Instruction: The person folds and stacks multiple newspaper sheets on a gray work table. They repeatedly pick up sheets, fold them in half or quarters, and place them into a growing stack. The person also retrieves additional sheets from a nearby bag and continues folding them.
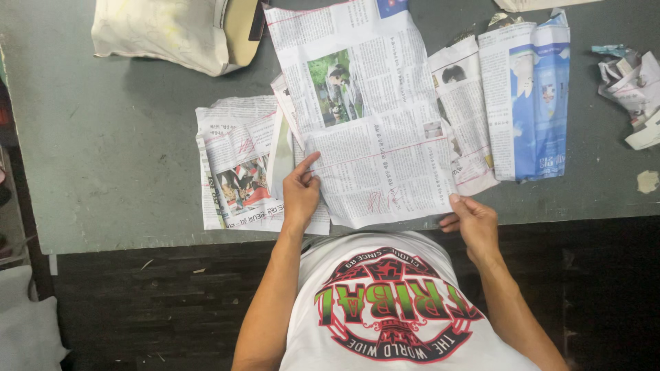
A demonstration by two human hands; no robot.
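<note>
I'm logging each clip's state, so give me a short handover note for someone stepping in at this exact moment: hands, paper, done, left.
Left hand: flat on the near left edge of the big newspaper sheet, thumb on top.
Right hand: pinching the sheet's near right corner at the table edge.
Sheet lies spread open, slightly tilted, over other papers.
Done: a folded newspaper lies to the left, folded ones to the right, crumpled paper far right.
Left: the open sheet is unfolded.
A cloth bag sits at the far left.
</note>
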